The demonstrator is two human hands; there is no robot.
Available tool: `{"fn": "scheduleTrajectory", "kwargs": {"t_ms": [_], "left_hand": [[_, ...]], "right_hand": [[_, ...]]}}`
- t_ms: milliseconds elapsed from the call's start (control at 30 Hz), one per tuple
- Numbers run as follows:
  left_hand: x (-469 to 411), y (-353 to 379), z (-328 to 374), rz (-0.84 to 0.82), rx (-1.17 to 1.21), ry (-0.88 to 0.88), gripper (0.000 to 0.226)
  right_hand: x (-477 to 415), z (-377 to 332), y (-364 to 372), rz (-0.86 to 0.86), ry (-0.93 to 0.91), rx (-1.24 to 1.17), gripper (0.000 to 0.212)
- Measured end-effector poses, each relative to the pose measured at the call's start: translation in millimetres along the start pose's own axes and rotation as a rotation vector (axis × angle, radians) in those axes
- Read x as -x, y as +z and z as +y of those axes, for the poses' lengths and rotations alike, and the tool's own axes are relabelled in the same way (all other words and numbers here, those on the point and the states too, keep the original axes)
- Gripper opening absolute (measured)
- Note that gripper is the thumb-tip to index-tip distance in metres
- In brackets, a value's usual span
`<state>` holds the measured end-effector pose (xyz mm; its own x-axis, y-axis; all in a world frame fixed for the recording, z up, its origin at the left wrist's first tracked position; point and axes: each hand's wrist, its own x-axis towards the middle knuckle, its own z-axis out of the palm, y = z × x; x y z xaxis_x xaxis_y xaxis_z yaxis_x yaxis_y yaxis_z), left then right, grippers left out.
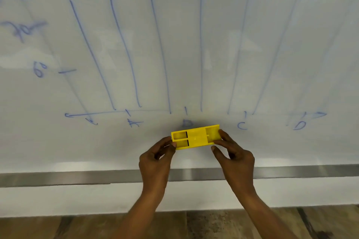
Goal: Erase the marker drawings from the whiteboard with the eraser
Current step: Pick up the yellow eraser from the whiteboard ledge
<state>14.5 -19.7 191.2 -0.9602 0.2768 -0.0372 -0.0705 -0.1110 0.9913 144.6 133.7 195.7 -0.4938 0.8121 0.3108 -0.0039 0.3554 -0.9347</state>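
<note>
A yellow plastic eraser (196, 137) lies flat against the whiteboard (194, 54), just below the drawn baseline. My left hand (156, 159) pinches its left end and my right hand (235, 153) grips its right end. Blue marker drawings (124, 48) cover the board: tall bars rising from a horizontal axis, with the letters A (135, 123), C (241, 125) and D (300, 124) under it and smudged numbers at the far left. A blurred letter (186, 122) sits right above the eraser, partly in its shadow.
A metal tray rail (77, 178) runs along the board's lower edge. Below it is a white wall strip (68, 200), then a wood-patterned floor (204, 223).
</note>
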Motion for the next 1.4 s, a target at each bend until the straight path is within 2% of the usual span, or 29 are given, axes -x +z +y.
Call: {"fn": "scheduleTrajectory", "kwargs": {"t_ms": [467, 633, 833, 900, 1000, 1233, 1400], "left_hand": [[-19.9, 20.5, 157.8, -0.107, 0.219, 0.370, 0.030], [-25.2, 26.7, 203.7, -0.133, 0.279, 0.474, 0.031], [-30.0, 35.2, 254.2, -0.147, 0.288, 0.628, 0.030], [-30.7, 38.6, 272.0, -0.148, 0.289, 0.671, 0.029], [-32.9, 44.2, 297.4, -0.152, 0.277, 0.733, 0.029], [-29.9, 58.5, 331.0, -0.142, 0.274, 0.813, 0.027], [-23.5, 66.2, 336.9, -0.178, 0.182, 0.853, 0.037]], "right_hand": [[-62.2, -125.0, -7.7, 0.097, -0.454, -0.121, 0.025], [-84.9, -164.6, -8.4, 0.133, -0.654, -0.038, 0.032], [-115.4, -217.2, -16.5, 0.216, -0.854, 0.086, 0.068], [-125.6, -234.1, -21.1, 0.219, -0.901, 0.109, 0.074], [-138.4, -257.8, -28.7, 0.248, -0.984, 0.163, 0.074], [-163.9, -287.8, -44.8, 0.326, -1.110, 0.271, 0.060], [-173.8, -291.7, -54.0, 0.361, -1.154, 0.297, 0.055]]}}
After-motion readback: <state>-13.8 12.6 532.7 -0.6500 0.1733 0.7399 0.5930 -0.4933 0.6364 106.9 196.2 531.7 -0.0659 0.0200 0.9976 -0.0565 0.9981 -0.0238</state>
